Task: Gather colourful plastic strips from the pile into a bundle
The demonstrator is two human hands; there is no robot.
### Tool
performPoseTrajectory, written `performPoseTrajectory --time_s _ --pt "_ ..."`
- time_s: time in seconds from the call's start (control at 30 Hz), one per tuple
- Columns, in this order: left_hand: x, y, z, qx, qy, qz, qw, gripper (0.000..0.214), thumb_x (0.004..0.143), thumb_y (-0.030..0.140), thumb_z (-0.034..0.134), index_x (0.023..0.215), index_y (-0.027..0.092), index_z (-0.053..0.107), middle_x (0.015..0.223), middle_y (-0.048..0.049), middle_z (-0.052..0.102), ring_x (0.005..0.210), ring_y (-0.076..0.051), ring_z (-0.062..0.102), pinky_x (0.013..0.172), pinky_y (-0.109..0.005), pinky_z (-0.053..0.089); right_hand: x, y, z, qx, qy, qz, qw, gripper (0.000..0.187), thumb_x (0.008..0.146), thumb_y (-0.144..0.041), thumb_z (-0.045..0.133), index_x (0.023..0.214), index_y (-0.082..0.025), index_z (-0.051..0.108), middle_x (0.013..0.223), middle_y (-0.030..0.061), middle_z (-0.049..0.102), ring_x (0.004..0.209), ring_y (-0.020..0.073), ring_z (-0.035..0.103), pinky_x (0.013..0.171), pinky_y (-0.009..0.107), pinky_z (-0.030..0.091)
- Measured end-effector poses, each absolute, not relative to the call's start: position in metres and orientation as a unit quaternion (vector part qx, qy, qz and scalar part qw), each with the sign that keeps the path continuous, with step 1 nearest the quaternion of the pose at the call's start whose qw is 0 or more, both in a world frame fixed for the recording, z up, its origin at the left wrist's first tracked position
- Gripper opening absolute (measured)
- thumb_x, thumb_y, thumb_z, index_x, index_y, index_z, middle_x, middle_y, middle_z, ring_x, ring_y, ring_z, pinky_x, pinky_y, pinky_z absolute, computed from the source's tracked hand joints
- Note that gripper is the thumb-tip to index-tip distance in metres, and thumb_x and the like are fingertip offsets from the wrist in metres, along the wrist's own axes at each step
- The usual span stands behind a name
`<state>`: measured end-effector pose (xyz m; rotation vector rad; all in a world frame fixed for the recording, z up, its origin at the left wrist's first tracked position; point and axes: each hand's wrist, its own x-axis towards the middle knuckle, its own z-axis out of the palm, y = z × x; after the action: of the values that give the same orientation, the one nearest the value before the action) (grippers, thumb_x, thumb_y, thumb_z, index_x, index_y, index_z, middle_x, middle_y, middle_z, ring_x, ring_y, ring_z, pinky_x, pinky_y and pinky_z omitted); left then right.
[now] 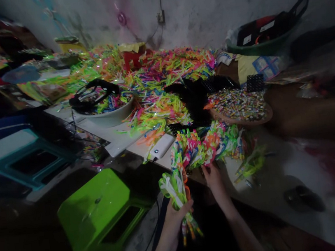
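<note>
Left hand (pixel 176 217) grips toy bundle (pixel 176 190), seemingly near table edge (pixel 147 157).

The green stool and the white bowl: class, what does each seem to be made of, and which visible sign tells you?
Green stool: probably moulded plastic, smooth with a slight sheen; its bright, even colour and one-piece recessed top suggest it. White bowl: plastic or enamel, too dim to tell; plain, smooth rim.

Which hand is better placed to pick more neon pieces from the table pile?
Probably the right hand: it already touches the neon pieces at the table edge, while the left hand grips a bundle.
</note>
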<state>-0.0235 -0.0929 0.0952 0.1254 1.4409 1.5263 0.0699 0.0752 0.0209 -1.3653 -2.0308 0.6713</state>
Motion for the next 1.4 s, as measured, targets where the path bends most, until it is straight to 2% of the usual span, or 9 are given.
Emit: performPoseTrajectory --time_s 0.27,0.43,0.5,0.57,0.67,0.77,1.0,1.13,1.4 --pt "-0.029 -0.098 0.094 0.056 0.600 0.634 0.485 0.045 0.051 0.031 0.080 0.090 0.016 0.061 0.058 0.0040 0.060 0.049 -0.009 0.053 0.046 -0.018 0.041 0.072 0.082 0.020 -0.514 -0.752 0.281 0.302 0.036 0.081 -0.042 0.042 0.091 -0.014 0.061 0.090 0.0132 0.066 0.085 0.0224 0.060 0.077 0.033 0.045" --pt "-0.028 -0.098 0.090 0.092 0.602 0.655 0.449 0.043 0.057 0.032 0.077 0.094 0.017 0.060 0.071 0.0016 0.063 0.060 -0.011 0.057 0.058 -0.020 0.046 0.089 0.046 0.047 -0.537 -0.710 0.336 0.306 0.045 0.076 -0.054 0.046 0.091 -0.014 0.058 0.083 0.0115 0.065 0.071 0.0210 0.061 0.064 0.030 0.047" --pt "-0.027 -0.097 0.088 0.105 0.603 0.658 0.438 0.043 0.059 0.032 0.076 0.095 0.016 0.060 0.075 0.0004 0.064 0.064 -0.012 0.058 0.062 -0.022 0.046 0.099 0.020 0.064 -0.505 -0.705 0.421 0.266 0.042 0.076 -0.055 0.048 0.088 -0.017 0.059 0.076 0.0068 0.064 0.066 0.0189 0.060 0.060 0.027 0.046" --pt "-0.025 -0.096 0.085 0.111 0.607 0.659 0.430 0.044 0.057 0.030 0.077 0.095 0.015 0.059 0.079 -0.0012 0.065 0.067 -0.014 0.058 0.064 -0.023 0.047 0.106 -0.006 0.080 -0.423 -0.710 0.535 0.173 0.035 0.077 -0.052 0.051 0.084 -0.019 0.061 0.067 0.0014 0.061 0.058 0.0151 0.057 0.052 0.023 0.043" --pt "-0.020 -0.096 0.080 0.121 0.600 0.669 0.422 0.045 0.054 0.027 0.079 0.093 0.015 0.059 0.079 -0.0014 0.066 0.065 -0.014 0.059 0.063 -0.023 0.046 0.110 -0.030 0.092 -0.359 -0.708 0.600 0.098 0.026 0.074 -0.042 0.061 0.087 -0.020 0.061 0.058 -0.0038 0.055 0.045 0.0094 0.047 0.040 0.019 0.035" --pt "-0.016 -0.096 0.079 0.130 0.580 0.677 0.434 0.044 0.058 0.029 0.077 0.095 0.015 0.058 0.075 0.0003 0.064 0.064 -0.013 0.059 0.061 -0.022 0.046 0.110 -0.036 0.093 -0.352 -0.696 0.618 0.102 0.021 0.076 -0.037 0.060 0.087 -0.020 0.058 0.056 -0.0056 0.052 0.039 0.0071 0.042 0.036 0.017 0.032" --pt "-0.010 -0.104 0.087 0.072 0.489 0.660 0.566 0.037 0.069 0.031 0.070 0.099 0.014 0.055 0.074 -0.0012 0.064 0.059 -0.012 0.059 0.056 -0.023 0.048 0.118 -0.023 0.093 -0.320 -0.666 0.662 0.124 0.021 0.078 -0.038 0.058 0.085 -0.020 0.051 0.060 -0.0059 0.050 0.048 0.0090 0.049 0.042 0.018 0.042" --pt "-0.007 -0.108 0.085 0.054 0.452 0.659 0.598 0.033 0.072 0.027 0.068 0.100 0.015 0.055 0.080 -0.0032 0.067 0.063 -0.014 0.061 0.061 -0.025 0.049 0.124 -0.019 0.096 -0.300 -0.663 0.675 0.122 0.021 0.079 -0.037 0.058 0.086 -0.019 0.051 0.066 -0.0048 0.050 0.051 0.0082 0.049 0.046 0.019 0.044" --pt "-0.011 -0.109 0.082 0.062 0.445 0.656 0.606 0.029 0.070 0.022 0.070 0.097 0.015 0.062 0.085 -0.0034 0.069 0.077 -0.015 0.062 0.074 -0.024 0.045 0.141 -0.004 0.105 -0.319 -0.658 0.673 0.111 0.029 0.079 -0.039 0.059 0.099 -0.018 0.053 0.067 -0.0047 0.049 0.046 0.0048 0.042 0.040 0.016 0.037"
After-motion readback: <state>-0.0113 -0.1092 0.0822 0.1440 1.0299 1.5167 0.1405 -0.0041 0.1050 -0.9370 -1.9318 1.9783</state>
